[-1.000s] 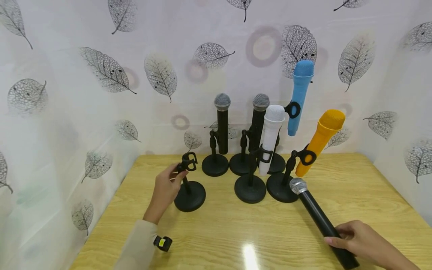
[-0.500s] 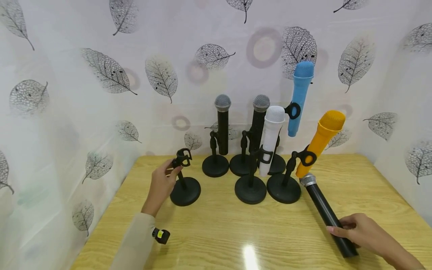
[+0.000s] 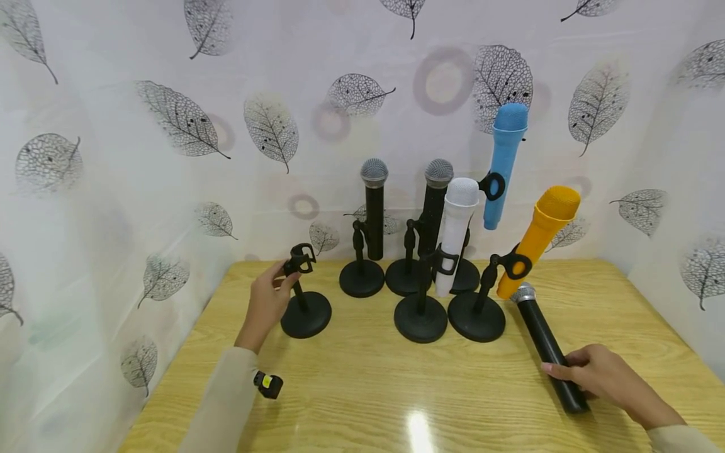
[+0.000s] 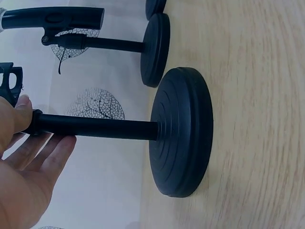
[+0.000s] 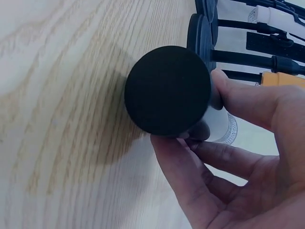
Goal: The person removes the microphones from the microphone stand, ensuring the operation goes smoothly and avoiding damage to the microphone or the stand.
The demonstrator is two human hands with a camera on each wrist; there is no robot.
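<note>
On the left of the table, my left hand (image 3: 269, 306) pinches the upper part of a black microphone stand (image 3: 305, 313) just under its clip. The clip (image 3: 301, 258) holds no microphone. In the left wrist view the stand's round base (image 4: 182, 132) sits at the tabletop, thumb and fingers around the top of the pole (image 4: 100, 126). My right hand (image 3: 600, 375) grips the lower end of a black microphone (image 3: 546, 343) with a silver mesh head, slanting away from me low over the table. The right wrist view faces its flat black end (image 5: 167, 90).
Behind stand two black microphones (image 3: 374, 207) (image 3: 435, 207), a white microphone (image 3: 455, 233), a blue microphone (image 3: 506, 163) and an orange microphone (image 3: 538, 239), each clipped in a stand. A leaf-patterned sheet (image 3: 351, 38) backs the wooden table (image 3: 362, 396).
The left hand has shifted the stand back and slightly left. The right hand has moved the black microphone away from me, its head now close by the orange microphone's lower end.
</note>
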